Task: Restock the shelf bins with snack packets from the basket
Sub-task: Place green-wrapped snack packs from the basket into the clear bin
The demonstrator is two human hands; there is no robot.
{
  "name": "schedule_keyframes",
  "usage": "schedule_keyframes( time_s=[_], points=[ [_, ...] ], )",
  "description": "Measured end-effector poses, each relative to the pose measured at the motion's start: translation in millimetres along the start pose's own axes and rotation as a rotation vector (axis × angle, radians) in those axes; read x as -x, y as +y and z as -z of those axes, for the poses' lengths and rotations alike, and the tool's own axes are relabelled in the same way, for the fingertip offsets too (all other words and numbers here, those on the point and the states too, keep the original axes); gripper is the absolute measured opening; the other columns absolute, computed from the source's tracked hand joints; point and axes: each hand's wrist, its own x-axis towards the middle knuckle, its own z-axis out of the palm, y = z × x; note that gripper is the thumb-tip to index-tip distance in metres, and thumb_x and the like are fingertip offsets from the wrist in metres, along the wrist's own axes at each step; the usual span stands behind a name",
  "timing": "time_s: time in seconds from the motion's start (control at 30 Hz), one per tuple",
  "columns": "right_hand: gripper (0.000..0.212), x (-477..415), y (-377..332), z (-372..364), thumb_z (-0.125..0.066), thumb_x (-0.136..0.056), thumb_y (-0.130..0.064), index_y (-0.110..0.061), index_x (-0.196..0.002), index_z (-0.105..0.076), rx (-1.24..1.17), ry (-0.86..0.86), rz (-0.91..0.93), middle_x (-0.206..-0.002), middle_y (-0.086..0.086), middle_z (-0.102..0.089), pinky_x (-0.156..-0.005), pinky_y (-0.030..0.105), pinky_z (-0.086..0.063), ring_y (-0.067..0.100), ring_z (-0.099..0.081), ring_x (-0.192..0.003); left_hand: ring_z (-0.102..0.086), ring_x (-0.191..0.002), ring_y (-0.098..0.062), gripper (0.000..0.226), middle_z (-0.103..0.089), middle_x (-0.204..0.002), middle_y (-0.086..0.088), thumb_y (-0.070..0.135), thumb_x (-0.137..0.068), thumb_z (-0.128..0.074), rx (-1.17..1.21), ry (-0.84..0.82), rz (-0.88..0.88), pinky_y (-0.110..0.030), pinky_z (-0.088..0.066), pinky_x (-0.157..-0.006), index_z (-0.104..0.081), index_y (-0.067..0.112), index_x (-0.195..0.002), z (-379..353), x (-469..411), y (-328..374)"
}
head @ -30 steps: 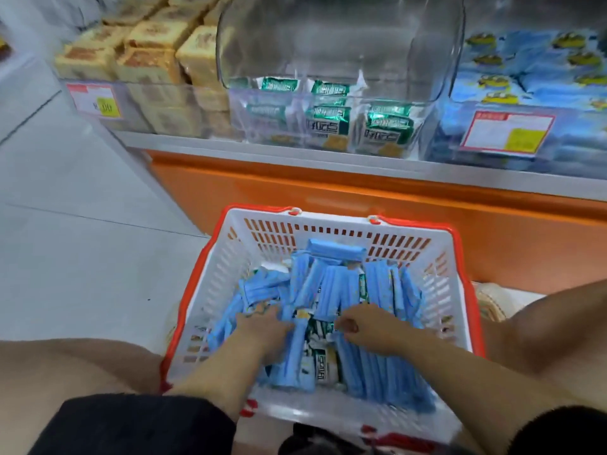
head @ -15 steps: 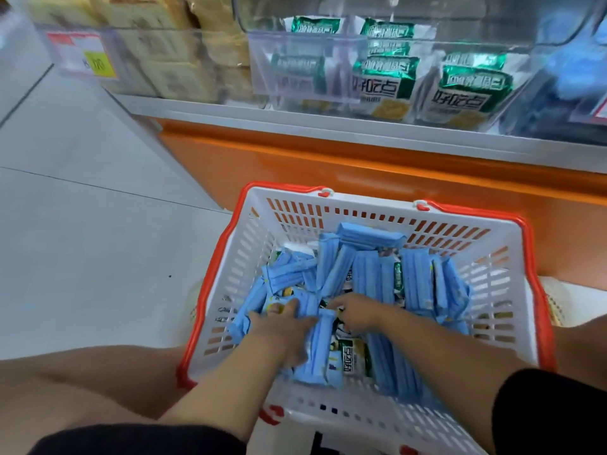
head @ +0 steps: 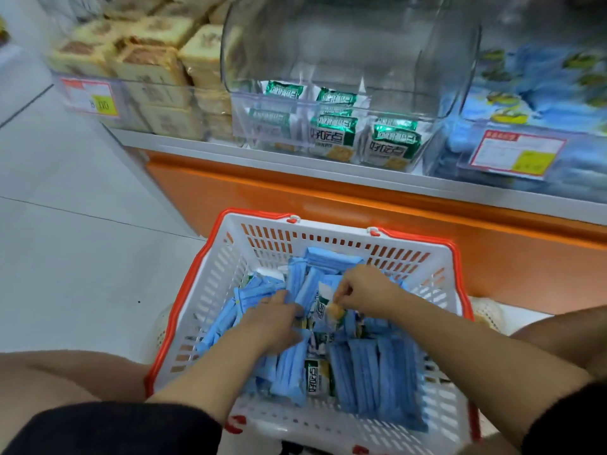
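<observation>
Head view, looking forward and down. Low in the middle, a white basket (head: 216, 290) with a red rim, set on the floor just in front of the orange shelf base (head: 328, 205). Inside it, mostly blue packets (head: 361, 366) stacked on edge, with a few white-and-green ones mixed among them. Both hands down in the heap.

Right hand (head: 371, 290): fingers curled, thumb and fingertips pinching the top of a white-and-green packet (head: 323, 305), raised partly out of the blue ones. Left hand (head: 272, 320): laid on the blue packets just beside it, fingertips buried in the pile. Cannot tell whether gripping anything or only parting the stack.

Higher up, on the shelf, a clear bin (head: 328, 103) only partly filled with green-topped packets (head: 333, 136) of seemingly the same kind. Left of it, a bin of pale wrapped cakes (head: 147, 64); right of it, a bin of blue packs (head: 542, 87) behind a price tag (head: 517, 152).

Step in hand, by the look of it: sorting and picking out one packet. Restocking far from done, with the basket well loaded.

Next move, probably: pull the pinched packet free without dragging its neighbours, lift it over the bin's front wall and set it upright beside the matching ones. Worth a firmer hold first, since a slick wrapper held only by its top edge may slip.
</observation>
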Motion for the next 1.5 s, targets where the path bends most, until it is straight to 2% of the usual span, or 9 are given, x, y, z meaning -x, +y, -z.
schedule_keyframes(
  time_s=[0.23,0.37,0.47,0.57,0.77,0.9,1.17,1.37,1.5],
  points=[
    [0.024,73,-18,70,-0.077,-0.077,0.004,-0.015,-0.082,-0.062,-0.505,0.384,0.06,-0.072,-0.003,-0.053,-0.053,0.015,-0.04,-0.001,-0.048,-0.052,-0.059,-0.12,-0.023,0.054,-0.063,-0.128,0.004,0.036,-0.09,-0.07,0.994,0.159,-0.213,-0.042,-0.047,-0.104,-0.05,0.026,-0.139,58,33,37],
    [0.04,107,-38,92,-0.075,-0.078,0.006,-0.014,-0.108,-0.058,-0.776,0.437,0.099,-0.08,0.003,-0.056,-0.063,0.025,-0.048,0.013,-0.058,-0.066,-0.067,-0.093,-0.018,0.033,-0.074,-0.103,-0.006,0.016,-0.087,-0.072,1.269,0.274,-0.386,-0.033,-0.054,-0.091,-0.062,0.014,-0.119,87,65,50],
    [0.078,134,-64,118,-0.083,-0.076,-0.018,-0.028,-0.142,-0.042,-0.468,0.49,0.179,-0.099,-0.003,-0.058,-0.081,0.029,-0.054,0.011,-0.063,-0.086,-0.068,-0.079,-0.01,0.03,-0.073,-0.092,0.002,0.014,-0.085,-0.076,1.067,0.488,-0.468,-0.024,-0.055,-0.073,-0.062,0.016,-0.112,114,95,59],
    [0.076,152,-93,145,-0.079,-0.078,-0.041,-0.033,-0.144,-0.042,-0.02,0.601,0.267,-0.132,-0.012,-0.055,-0.102,0.028,-0.044,0.005,-0.052,-0.12,-0.068,-0.082,-0.023,0.034,-0.072,-0.096,-0.003,0.032,-0.081,-0.08,0.748,0.678,-0.509,-0.042,-0.055,-0.073,-0.06,0.036,-0.109,142,117,64],
    [0.031,158,-117,204,-0.074,-0.083,-0.035,-0.029,-0.112,-0.066,0.257,0.715,0.27,-0.1,-0.009,-0.071,-0.079,0.037,-0.051,0.014,-0.063,-0.093,-0.063,-0.101,0.0,0.037,-0.066,-0.111,0.014,0.024,-0.085,-0.076,0.592,0.92,-0.663,-0.024,-0.05,-0.092,-0.057,0.035,-0.114,192,124,76],
    [0.037,137,-118,256,-0.066,-0.089,-0.033,-0.027,-0.124,-0.055,0.453,0.925,0.103,-0.115,-0.002,-0.067,-0.071,0.034,-0.043,0.027,-0.061,-0.103,-0.059,-0.111,-0.006,0.034,-0.063,-0.12,0.008,0.018,-0.092,-0.067,0.449,1.133,-0.607,-0.027,-0.045,-0.101,-0.058,0.025,-0.124,234,97,69],
    [0.02,59,-112,291,-0.058,-0.088,-0.015,-0.019,-0.107,-0.055,0.809,0.715,-0.222,-0.097,0.005,-0.065,-0.089,0.04,-0.04,0.029,-0.062,-0.097,-0.055,-0.124,-0.015,0.031,-0.062,-0.132,0.008,0.027,-0.097,-0.058,0.141,0.969,-0.411,-0.042,-0.041,-0.109,-0.063,0.027,-0.127,289,37,79],
    [0.019,23,-107,292,-0.048,-0.092,-0.001,-0.019,-0.098,-0.053,0.969,0.425,-0.328,-0.079,0.0,-0.051,-0.113,0.048,-0.023,0.026,-0.052,-0.091,-0.042,-0.137,-0.022,0.039,-0.049,-0.148,0.008,0.038,-0.102,-0.045,-0.044,0.52,-0.199,-0.058,-0.02,-0.117,-0.049,0.038,-0.14,313,8,83],
    [0.014,16,-104,295,-0.051,-0.091,0.002,-0.011,-0.096,-0.054,0.949,0.263,-0.332,-0.096,0.003,-0.06,-0.096,0.044,-0.035,0.026,-0.047,-0.082,-0.044,-0.136,-0.022,0.04,-0.052,-0.145,0.007,0.024,-0.101,-0.044,-0.039,0.525,-0.185,-0.06,-0.022,-0.116,-0.053,0.039,-0.136,321,-3,81]
  ],
)
